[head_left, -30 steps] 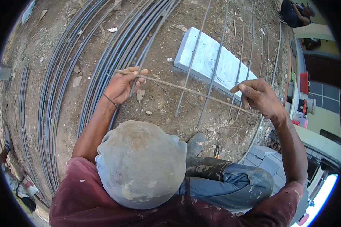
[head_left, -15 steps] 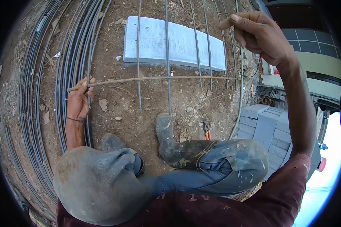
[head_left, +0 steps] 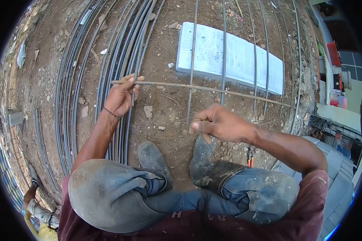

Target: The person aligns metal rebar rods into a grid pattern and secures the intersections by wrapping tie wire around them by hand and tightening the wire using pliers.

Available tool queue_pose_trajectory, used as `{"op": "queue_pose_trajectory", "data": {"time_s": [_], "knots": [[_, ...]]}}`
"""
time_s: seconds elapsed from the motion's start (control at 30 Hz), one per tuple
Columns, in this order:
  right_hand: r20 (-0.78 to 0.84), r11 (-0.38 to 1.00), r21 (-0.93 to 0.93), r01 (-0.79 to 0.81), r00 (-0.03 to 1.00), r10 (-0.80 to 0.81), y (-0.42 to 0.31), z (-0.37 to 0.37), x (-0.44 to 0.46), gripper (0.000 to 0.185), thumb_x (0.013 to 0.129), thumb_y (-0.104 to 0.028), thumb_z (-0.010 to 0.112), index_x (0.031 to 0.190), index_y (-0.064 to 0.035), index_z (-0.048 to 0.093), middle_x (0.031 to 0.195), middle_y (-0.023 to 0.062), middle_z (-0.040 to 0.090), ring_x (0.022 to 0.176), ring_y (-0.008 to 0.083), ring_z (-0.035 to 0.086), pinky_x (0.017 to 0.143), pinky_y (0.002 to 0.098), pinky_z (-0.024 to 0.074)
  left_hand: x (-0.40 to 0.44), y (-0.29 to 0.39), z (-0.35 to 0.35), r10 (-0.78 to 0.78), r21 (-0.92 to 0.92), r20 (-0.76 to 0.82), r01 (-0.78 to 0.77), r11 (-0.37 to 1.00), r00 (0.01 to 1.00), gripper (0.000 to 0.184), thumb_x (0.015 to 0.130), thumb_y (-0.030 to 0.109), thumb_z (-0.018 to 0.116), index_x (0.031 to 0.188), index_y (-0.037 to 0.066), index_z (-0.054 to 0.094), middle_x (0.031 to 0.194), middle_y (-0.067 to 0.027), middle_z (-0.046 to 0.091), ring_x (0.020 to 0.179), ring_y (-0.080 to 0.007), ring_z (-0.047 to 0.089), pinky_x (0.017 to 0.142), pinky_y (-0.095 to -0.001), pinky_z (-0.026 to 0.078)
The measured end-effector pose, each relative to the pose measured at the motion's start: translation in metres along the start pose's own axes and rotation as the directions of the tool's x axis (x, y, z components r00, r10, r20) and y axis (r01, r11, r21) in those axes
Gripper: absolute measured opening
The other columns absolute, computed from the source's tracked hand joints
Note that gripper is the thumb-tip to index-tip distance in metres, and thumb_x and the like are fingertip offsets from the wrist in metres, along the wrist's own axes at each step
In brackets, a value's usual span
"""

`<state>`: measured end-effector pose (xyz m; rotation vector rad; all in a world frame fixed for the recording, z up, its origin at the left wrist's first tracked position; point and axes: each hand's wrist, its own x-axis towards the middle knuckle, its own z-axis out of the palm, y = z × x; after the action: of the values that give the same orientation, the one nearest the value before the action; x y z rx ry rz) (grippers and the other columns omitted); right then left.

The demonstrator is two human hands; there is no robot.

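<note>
My left hand (head_left: pixel 122 96) is closed around a thin steel rod (head_left: pixel 165 84) where its left end crosses a longer steel bar. The rod reaches rightward across several lengthwise bars (head_left: pixel 223 60). My right hand (head_left: pixel 223 124) is in front of my shins, below the rod and apart from it. Its thumb and fingers pinch what looks like a thin wire (head_left: pixel 184 119), hard to make out against the soil. Pliers (head_left: pixel 250 157) with red-orange handles lie beside my right boot (head_left: pixel 201 158), partly hidden by my leg.
A pale slab (head_left: pixel 209 52) lies under the bars. Bundled steel bars (head_left: pixel 70 76) run along the left. Grey blocks (head_left: pixel 330 160) are stacked at right. Another person's leg (head_left: pixel 29 195) shows at lower left. Brown soil with stones and scraps surrounds my boots.
My right hand has come down from the upper right to in front of my shins. My left hand keeps its hold on the rod. The view has swung left.
</note>
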<state>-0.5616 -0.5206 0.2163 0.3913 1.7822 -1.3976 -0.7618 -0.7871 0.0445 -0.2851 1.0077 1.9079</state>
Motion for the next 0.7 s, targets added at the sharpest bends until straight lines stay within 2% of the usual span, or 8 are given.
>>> {"op": "queue_pose_trajectory", "data": {"time_s": [0.03, 0.13, 0.2, 0.33, 0.43, 0.5, 0.63, 0.7], "knots": [[0.028, 0.999, 0.012, 0.037, 0.999, -0.037, 0.015, 0.013, 0.014, 0.027, 0.104, -0.025, 0.062, 0.097, -0.0026, 0.076, 0.068, 0.0053, 0.067, 0.063, 0.0135, 0.058, 0.064, 0.0369, 0.0491, -0.007, 0.003, 0.008, -0.024, -0.001, -0.029, 0.024, 1.000, 0.999, 0.032, 0.107, 0.008, 0.051, 0.137, -0.005, 0.050, 0.127, -0.0162, 0.067, 0.088, -0.0141, 0.067, 0.074, -0.0229, 0.061], [-0.156, 0.991, 0.010, 0.135, 0.979, -0.132, 0.064, 0.051, 0.027, 0.028, 0.103, -0.023, 0.061, 0.097, -0.0003, 0.075, 0.077, 0.0093, 0.072, 0.069, 0.0156, 0.063, 0.069, 0.0387, 0.0520, -0.015, 0.003, 0.004, -0.090, 0.004, -0.038, 0.090, 0.996, 0.995, 0.030, 0.107, 0.010, 0.051, 0.137, 0.003, 0.050, 0.128, -0.0160, 0.067, 0.091, -0.0169, 0.068, 0.077, -0.0304, 0.062], [-0.390, 0.843, -0.331, 0.424, 0.752, -0.532, 0.086, 0.055, 0.035, 0.027, 0.102, -0.024, 0.063, 0.096, 0.0001, 0.074, 0.083, 0.0115, 0.074, 0.076, 0.0166, 0.068, 0.072, 0.0402, 0.0530, -0.010, 0.008, 0.008, -0.120, -0.023, -0.038, 0.119, 0.993, 0.992, 0.029, 0.107, 0.011, 0.052, 0.136, 0.010, 0.052, 0.127, -0.0152, 0.067, 0.091, -0.0198, 0.068, 0.078, -0.0345, 0.062], [-0.671, 0.958, -0.103, 0.268, 0.692, -0.266, 0.103, 0.047, 0.050, 0.027, 0.100, -0.023, 0.066, 0.101, 0.0033, 0.073, 0.090, 0.0143, 0.076, 0.080, 0.0159, 0.070, 0.073, 0.0362, 0.0535, -0.010, 0.001, 0.002, -0.102, -0.074, -0.046, 0.098, 0.992, 0.994, 0.031, 0.107, 0.009, 0.052, 0.137, 0.011, 0.050, 0.123, -0.0142, 0.066, 0.084, -0.0178, 0.064, 0.071, -0.0301, 0.058], [-0.620, 0.953, 0.212, 0.217, 0.783, -0.040, 0.114, 0.075, 0.076, 0.025, 0.100, -0.020, 0.067, 0.104, 0.0050, 0.071, 0.091, 0.0145, 0.077, 0.078, 0.0129, 0.067, 0.068, 0.0309, 0.0508, -0.010, -0.001, -0.002, -0.046, -0.046, -0.053, 0.043, 0.998, 0.998, 0.035, 0.105, 0.008, 0.055, 0.140, 0.008, 0.048, 0.121, -0.0161, 0.066, 0.081, -0.0146, 0.063, 0.063, -0.0252, 0.056], [-0.312, 0.771, 0.603, 0.203, 0.950, -0.006, 0.120, 0.071, 0.092, 0.025, 0.102, -0.015, 0.065, 0.113, 0.0066, 0.067, 0.090, 0.0126, 0.076, 0.081, 0.0136, 0.068, 0.071, 0.0311, 0.0509, -0.013, -0.003, 0.005, -0.019, -0.018, -0.088, 0.017, 1.000, 0.996, 0.035, 0.105, 0.007, 0.055, 0.140, 0.005, 0.049, 0.121, -0.0160, 0.067, 0.081, -0.0132, 0.062, 0.062, -0.0218, 0.053], [-0.306, 0.776, 0.606, 0.176, 0.952, 0.023, 0.125, 0.068, 0.105, 0.016, 0.103, -0.013, 0.063, 0.102, 0.0018, 0.070, 0.084, 0.0093, 0.075, 0.073, 0.0097, 0.063, 0.064, 0.0273, 0.0454, -0.011, -0.005, 0.001, 0.003, -0.009, -0.072, -0.004, 1.000, 0.997, 0.037, 0.106, 0.007, 0.055, 0.142, 0.003, 0.048, 0.121, -0.0174, 0.067, 0.081, -0.0123, 0.061, 0.062, -0.0201, 0.051], [-0.410, 0.775, 0.590, 0.228, 0.911, 0.044, 0.123, 0.062, 0.112, 0.017, 0.103, -0.014, 0.063, 0.097, -0.0002, 0.070, 0.079, 0.0070, 0.074, 0.062, 0.0058, 0.053, 0.055, 0.0250, 0.0384, -0.012, -0.004, -0.002, -0.002, -0.008, -0.079, 0.001, 1.000, 0.997, 0.039, 0.106, 0.007, 0.055, 0.143, 0.003, 0.047, 0.122, -0.0175, 0.067, 0.082, -0.0123, 0.061, 0.062, -0.0205, 0.051]]}}
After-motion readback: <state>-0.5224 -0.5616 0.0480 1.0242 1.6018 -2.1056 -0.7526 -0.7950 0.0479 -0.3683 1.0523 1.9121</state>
